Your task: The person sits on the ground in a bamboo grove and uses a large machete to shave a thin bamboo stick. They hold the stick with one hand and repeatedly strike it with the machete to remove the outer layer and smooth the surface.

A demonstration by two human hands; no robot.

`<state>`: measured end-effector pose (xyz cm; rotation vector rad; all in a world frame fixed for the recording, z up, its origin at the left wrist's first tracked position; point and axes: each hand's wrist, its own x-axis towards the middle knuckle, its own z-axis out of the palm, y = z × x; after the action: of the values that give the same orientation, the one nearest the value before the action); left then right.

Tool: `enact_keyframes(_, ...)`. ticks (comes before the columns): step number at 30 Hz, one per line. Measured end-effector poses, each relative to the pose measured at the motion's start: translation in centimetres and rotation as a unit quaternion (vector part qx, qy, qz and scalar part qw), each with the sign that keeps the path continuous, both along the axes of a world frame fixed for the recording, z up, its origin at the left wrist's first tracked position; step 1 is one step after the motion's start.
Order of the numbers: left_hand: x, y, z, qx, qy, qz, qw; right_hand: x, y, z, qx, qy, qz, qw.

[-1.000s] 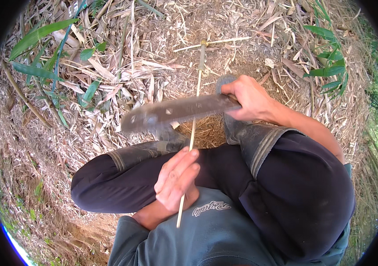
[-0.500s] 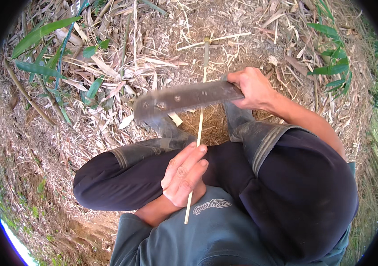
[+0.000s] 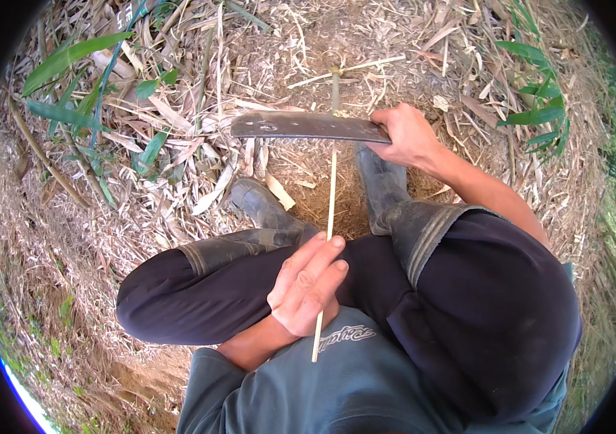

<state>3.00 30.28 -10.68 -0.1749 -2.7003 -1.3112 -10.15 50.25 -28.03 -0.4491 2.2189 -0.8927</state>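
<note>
A long, thin bamboo strip (image 3: 332, 192) runs away from my lap, over the ground between my boots. My left hand (image 3: 306, 286) is closed around its near part, and the pale near end pokes out below the palm. In my right hand (image 3: 408, 136) is a broad dark machete (image 3: 301, 127), its handle hidden in my fist. The blade reaches left across the strip, beyond my boots. Small pale shavings (image 3: 343, 113) sit where blade and strip cross. Past the blade, the strip is darker and reaches a thin crosswise stick (image 3: 373, 64).
Dry leaves and bamboo chips (image 3: 178, 116) litter the ground. Green leafy shoots (image 3: 69, 61) grow at the far left, and more leaves (image 3: 539, 112) at the right. My dark rubber boots (image 3: 384, 181) flank the strip. A pale bamboo chip (image 3: 280, 192) lies between them.
My right hand has moved the machete farther from my body along the strip. Its blade has tipped, so less of its flat face shows. My left hand has shifted slightly right with the strip's near end.
</note>
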Motion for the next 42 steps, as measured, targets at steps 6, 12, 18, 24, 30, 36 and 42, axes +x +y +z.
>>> enact_keyframes(6,0.0,0.2,-0.4,-0.001,0.026,0.022,0.999,0.2,0.4,0.8,0.035,-0.085,0.023,0.995)
enact_keyframes(12,-0.5,-0.3,0.4,-0.007,-0.003,-0.019,1.000,-1.3,0.7,4.2,-0.032,-0.123,0.058,0.990)
enact_keyframes(18,-1.5,-0.7,1.3,-0.043,-0.029,-0.090,0.995,-2.1,1.3,5.7,-0.064,-0.095,0.134,0.984)
enact_keyframes(24,-1.4,-0.9,1.8,-0.037,-0.060,-0.148,0.986,-3.1,2.6,6.1,-0.072,-0.079,0.229,0.967)
enact_keyframes(30,-0.9,-0.6,1.4,-0.039,-0.062,-0.175,0.982,-3.1,2.9,3.9,0.029,-0.103,0.164,0.981)
enact_keyframes(36,0.2,0.1,1.0,-0.075,-0.073,-0.189,0.976,-1.8,3.4,3.9,-0.047,-0.070,0.246,0.966)
enact_keyframes(42,1.0,1.4,1.3,-0.046,-0.094,-0.196,0.975,-0.6,4.6,2.9,-0.097,-0.050,0.236,0.966)
